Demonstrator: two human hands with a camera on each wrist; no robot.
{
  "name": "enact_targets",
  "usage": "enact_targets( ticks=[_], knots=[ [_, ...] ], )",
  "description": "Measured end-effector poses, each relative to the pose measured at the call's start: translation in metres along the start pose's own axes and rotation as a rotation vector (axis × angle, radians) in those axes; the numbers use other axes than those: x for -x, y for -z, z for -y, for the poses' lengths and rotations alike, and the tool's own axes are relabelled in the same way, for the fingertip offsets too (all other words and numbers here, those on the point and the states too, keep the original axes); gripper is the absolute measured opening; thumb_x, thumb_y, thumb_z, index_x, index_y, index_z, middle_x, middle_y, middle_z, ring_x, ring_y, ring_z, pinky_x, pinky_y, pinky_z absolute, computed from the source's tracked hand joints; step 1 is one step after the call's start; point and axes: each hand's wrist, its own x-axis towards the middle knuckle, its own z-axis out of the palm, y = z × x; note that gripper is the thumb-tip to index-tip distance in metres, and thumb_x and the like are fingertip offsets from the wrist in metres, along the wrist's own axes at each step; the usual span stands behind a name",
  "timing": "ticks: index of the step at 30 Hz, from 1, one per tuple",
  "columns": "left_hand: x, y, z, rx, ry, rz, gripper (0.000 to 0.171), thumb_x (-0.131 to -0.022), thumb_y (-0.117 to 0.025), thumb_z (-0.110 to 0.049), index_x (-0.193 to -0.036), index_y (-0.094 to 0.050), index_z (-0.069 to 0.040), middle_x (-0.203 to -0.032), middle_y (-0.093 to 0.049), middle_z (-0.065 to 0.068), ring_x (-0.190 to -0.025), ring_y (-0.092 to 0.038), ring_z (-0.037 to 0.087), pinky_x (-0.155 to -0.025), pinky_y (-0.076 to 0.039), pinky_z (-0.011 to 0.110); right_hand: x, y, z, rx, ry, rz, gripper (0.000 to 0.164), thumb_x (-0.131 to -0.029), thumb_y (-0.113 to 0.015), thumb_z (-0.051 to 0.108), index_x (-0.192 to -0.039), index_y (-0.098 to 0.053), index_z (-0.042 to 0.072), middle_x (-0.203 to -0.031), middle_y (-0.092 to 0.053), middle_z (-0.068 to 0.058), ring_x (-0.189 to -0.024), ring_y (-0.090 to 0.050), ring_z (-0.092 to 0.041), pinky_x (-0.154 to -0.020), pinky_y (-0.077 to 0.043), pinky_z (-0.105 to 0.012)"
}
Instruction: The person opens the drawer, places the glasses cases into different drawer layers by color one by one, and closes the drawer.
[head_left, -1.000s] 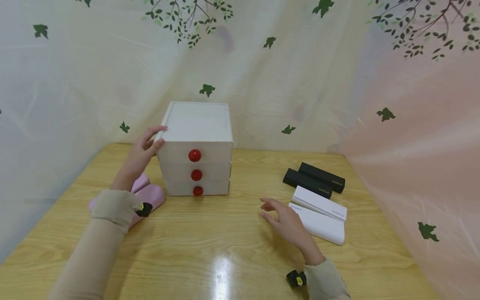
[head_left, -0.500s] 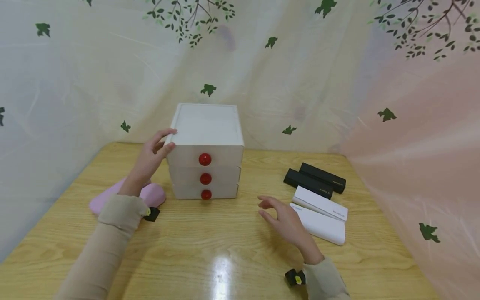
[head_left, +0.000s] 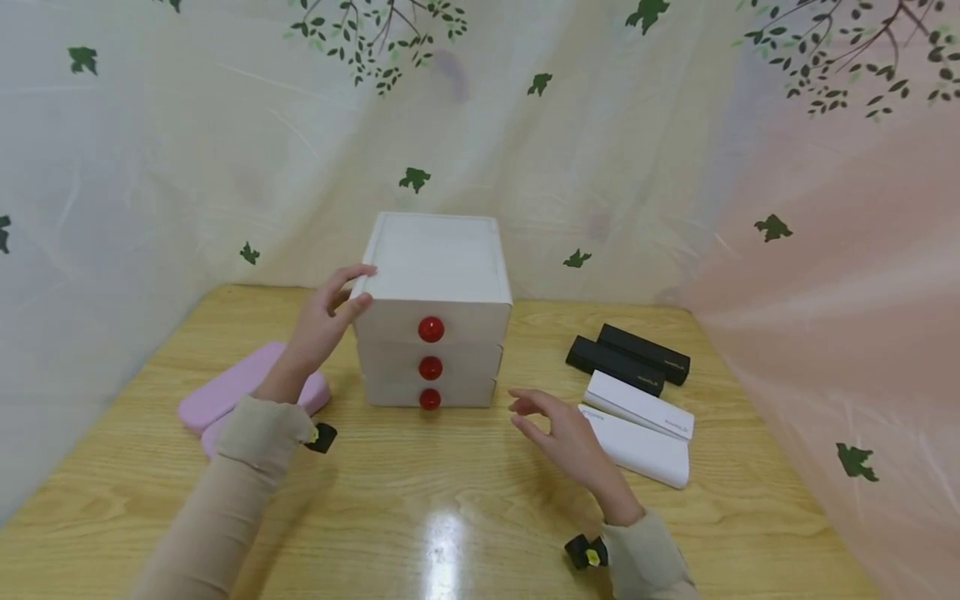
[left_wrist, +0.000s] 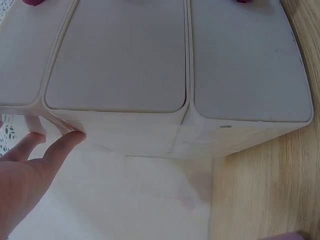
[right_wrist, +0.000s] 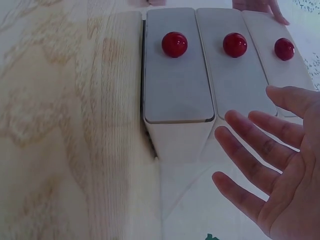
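Thumb and fingers apart, a left hand (head_left: 318, 329) touches a white drawer box (head_left: 467, 323) on its right, where light, even pressure should keep it square, as the empty right hand (head_left: 567, 439), fingers spread, hovers with the box ahead and left.

Free tabletop strip (head_left: 538, 350) — drawer unit (head_left: 433, 305) left, 2 black cases (head_left: 618, 367) right

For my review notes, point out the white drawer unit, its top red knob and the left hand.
White drawer unit (head_left: 435, 282): head view, on its top panel, toward the front edge.
Top red knob (head_left: 431, 329): head view, middle of its round front.
Left hand (head_left: 318, 330): head view, middle of the hand.
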Motion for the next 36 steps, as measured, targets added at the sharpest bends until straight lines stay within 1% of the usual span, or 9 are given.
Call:
enact_targets(
  ticks=[2, 5, 7, 11, 14, 17, 21, 29, 36],
  knots=[
    [0.001, -0.003, 0.000, 0.001, -0.007, -0.001, 0.039, -0.100, -0.053, -0.020, -0.138, -0.048, -0.011, -0.153, -0.038, 0.005, -0.131, -0.046, 0.038, -0.101, -0.044, 0.044, 0.000, -0.001, 0.000, 0.003, 0.007, 0.003, 0.037, -0.095, -0.062, 0.023, -0.129, -0.060, 0.009, -0.111, -0.072, -0.003, -0.106, -0.066, -0.022, -0.092, -0.050, -0.049],
    [0.002, -0.008, 0.000, -0.007, -0.019, 0.000, 0.039, -0.100, -0.053, -0.019, -0.138, -0.048, -0.011, -0.153, -0.039, 0.005, -0.128, -0.049, 0.038, -0.092, -0.047, 0.026, -0.001, -0.002, 0.000, -0.002, 0.010, 0.010, 0.036, -0.095, -0.062, 0.023, -0.128, -0.060, 0.008, -0.111, -0.072, -0.004, -0.106, -0.067, -0.023, -0.093, -0.050, -0.050],
    [0.003, -0.012, -0.002, -0.017, -0.014, 0.003, 0.039, -0.100, -0.053, -0.022, -0.138, -0.048, -0.013, -0.153, -0.039, 0.005, -0.127, -0.050, 0.039, -0.085, -0.046, 0.021, -0.001, -0.003, 0.000, -0.004, 0.009, 0.013, 0.036, -0.095, -0.062, 0.023, -0.128, -0.061, 0.009, -0.110, -0.072, -0.004, -0.106, -0.067, -0.023, -0.093, -0.050, -0.050],
    [0.005, -0.020, -0.005, -0.033, -0.004, 0.008, 0.040, -0.100, -0.053, -0.026, -0.139, -0.048, -0.016, -0.153, -0.037, 0.005, -0.127, -0.049, 0.040, -0.087, -0.048, 0.035, -0.001, -0.003, 0.001, -0.015, -0.003, 0.016, 0.035, -0.094, -0.062, 0.022, -0.128, -0.061, 0.010, -0.110, -0.072, -0.004, -0.106, -0.067, -0.023, -0.093, -0.051, -0.049],
    [0.007, -0.026, -0.008, -0.033, -0.016, 0.008, 0.040, -0.100, -0.053, -0.024, -0.138, -0.048, -0.014, -0.153, -0.038, 0.007, -0.127, -0.049, 0.042, -0.091, -0.048, 0.049, -0.001, -0.003, 0.002, -0.020, -0.005, 0.016, 0.035, -0.094, -0.062, 0.021, -0.127, -0.062, 0.010, -0.111, -0.072, -0.004, -0.106, -0.067, -0.023, -0.094, -0.051, -0.049],
    [0.008, -0.030, -0.012, -0.032, -0.028, 0.009, 0.040, -0.100, -0.054, -0.023, -0.138, -0.048, -0.011, -0.152, -0.038, 0.009, -0.127, -0.049, 0.043, -0.095, -0.047, 0.056, 0.000, -0.003, 0.002, -0.023, -0.007, 0.017, 0.034, -0.095, -0.062, 0.022, -0.126, -0.062, 0.010, -0.111, -0.072, -0.003, -0.106, -0.066, -0.023, -0.094, -0.051, -0.049],
    [0.011, -0.036, -0.014, -0.022, -0.034, -0.005, 0.040, -0.099, -0.056, -0.023, -0.137, -0.049, -0.011, -0.151, -0.039, 0.009, -0.127, -0.049, 0.043, -0.096, -0.048, 0.058, 0.000, -0.004, 0.003, -0.030, 0.002, 0.014, 0.032, -0.095, -0.062, 0.021, -0.124, -0.063, 0.010, -0.110, -0.071, -0.003, -0.106, -0.066, -0.022, -0.094, -0.051, -0.048],
    [0.014, -0.047, -0.013, -0.020, -0.026, -0.053, 0.040, -0.097, -0.058, -0.028, -0.135, -0.051, -0.015, -0.150, -0.040, 0.009, -0.128, -0.048, 0.044, -0.086, -0.052, 0.060, 0.002, -0.001, 0.007, -0.064, 0.014, 0.003, 0.023, -0.094, -0.062, 0.018, -0.116, -0.066, 0.010, -0.111, -0.071, -0.003, -0.104, -0.066, -0.020, -0.092, -0.053, -0.045],
    [0.014, -0.048, -0.013, -0.005, -0.010, -0.063, 0.043, -0.098, -0.057, -0.032, -0.136, -0.049, -0.016, -0.153, -0.037, 0.009, -0.130, -0.046, 0.045, -0.085, -0.053, 0.059, 0.000, -0.002, 0.008, -0.159, -0.015, 0.026, 0.024, -0.096, -0.061, 0.017, -0.117, -0.065, 0.007, -0.112, -0.070, -0.005, -0.105, -0.065, -0.022, -0.094, -0.053, -0.047]
  ],
)
